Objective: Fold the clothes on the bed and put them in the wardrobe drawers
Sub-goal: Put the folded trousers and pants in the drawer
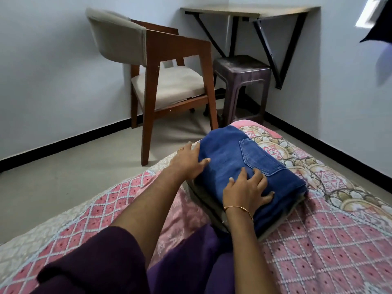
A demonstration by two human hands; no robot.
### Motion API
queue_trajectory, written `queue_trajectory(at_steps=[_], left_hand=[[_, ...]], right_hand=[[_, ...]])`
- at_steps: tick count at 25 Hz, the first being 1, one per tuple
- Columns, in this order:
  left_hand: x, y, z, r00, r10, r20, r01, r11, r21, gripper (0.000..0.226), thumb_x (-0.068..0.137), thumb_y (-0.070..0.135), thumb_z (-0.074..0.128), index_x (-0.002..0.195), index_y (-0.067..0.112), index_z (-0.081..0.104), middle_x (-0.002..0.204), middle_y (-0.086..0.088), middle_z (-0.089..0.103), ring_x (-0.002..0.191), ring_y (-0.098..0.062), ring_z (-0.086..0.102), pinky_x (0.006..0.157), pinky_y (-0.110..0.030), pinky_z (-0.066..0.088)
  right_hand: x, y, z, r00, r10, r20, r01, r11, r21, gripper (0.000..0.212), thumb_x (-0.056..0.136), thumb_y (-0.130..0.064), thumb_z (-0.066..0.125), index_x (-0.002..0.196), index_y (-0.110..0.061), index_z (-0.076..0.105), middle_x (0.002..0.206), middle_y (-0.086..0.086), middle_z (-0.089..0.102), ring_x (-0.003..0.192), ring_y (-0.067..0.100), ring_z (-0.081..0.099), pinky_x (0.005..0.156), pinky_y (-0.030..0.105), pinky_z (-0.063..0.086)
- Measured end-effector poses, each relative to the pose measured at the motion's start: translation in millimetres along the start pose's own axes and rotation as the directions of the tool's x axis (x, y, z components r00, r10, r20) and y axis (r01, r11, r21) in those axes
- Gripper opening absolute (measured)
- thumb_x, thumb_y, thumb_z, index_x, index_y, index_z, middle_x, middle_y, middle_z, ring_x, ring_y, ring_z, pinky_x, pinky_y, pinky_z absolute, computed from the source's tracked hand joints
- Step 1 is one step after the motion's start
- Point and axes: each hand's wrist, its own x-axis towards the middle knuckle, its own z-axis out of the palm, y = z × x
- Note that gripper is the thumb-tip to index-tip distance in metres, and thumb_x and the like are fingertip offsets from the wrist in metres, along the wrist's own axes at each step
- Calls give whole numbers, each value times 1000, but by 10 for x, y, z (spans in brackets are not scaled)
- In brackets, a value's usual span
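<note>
Folded blue jeans (pixel 250 166) lie on the bed (pixel 318 240), topmost on a small stack; grey-olive folded cloth (pixel 209 203) shows under their near edge, just below the right wrist. Back pocket faces up, just beyond the right hand's fingertips. No drawer or other container in view; the stack sits directly on the pink patterned bedcover.

Left hand (pixel 187 161): palm down at the left side of the jeans, fingers straight and spread, thumb lying on the denim, fingertips at the fold's edge. Holds nothing; presses flat. Ring on one finger.

Right hand (pixel 247 190): palm down on the near top of the jeans, fingers splayed wide and slightly bent, tips pressing the denim. No pinch or curl round the cloth. Thin gold bracelet (pixel 238 209) at the wrist.

Both forearms reach forward from the bottom edge; dark maroon sleeve (pixel 95 262) on the left arm.

Beyond the left hand: wooden chair (pixel 169 81) with beige cushions on the floor. Beyond the right hand: dark plastic stool (pixel 241 81) under a wall-mounted folding desk (pixel 250 9).
</note>
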Motion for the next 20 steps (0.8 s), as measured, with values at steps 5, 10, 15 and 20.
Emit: queue_trajectory(at_steps=[5,10,15,20], left_hand=[[346,-255,269,987,-44,153,88,953,-289,68,89,55,47,145,22,27,142,-11,42,129,-30,41,108,-37,32],[433,-374,322,964,-163,211,250,829,-500,85,73,58,68,140,14,38,136,-5,50,122,-24,49,92,-26,37],[480,-404,274,943,-211,256,306,852,-424,93,50,72,74,118,11,57,109,-1,59,95,-20,55,82,-31,47],[473,-380,340,958,-211,193,270,892,-363,76,57,73,69,105,14,68,103,-4,67,90,-21,60,83,-32,50]], right_hand=[[159,96,56,963,109,-246,-76,987,141,33,80,-2,61,109,-17,67,129,7,48,117,24,30,89,46,26],[157,7,88,920,218,-327,-184,974,131,64,71,-15,77,130,-17,51,147,16,31,137,36,22,97,52,27],[113,322,-106,867,483,-126,-449,865,226,118,61,-53,79,149,-11,11,152,20,13,138,38,16,108,55,17],[132,404,-39,829,558,27,-519,752,406,128,58,-55,79,147,-5,3,143,24,30,128,40,36,104,49,30]])
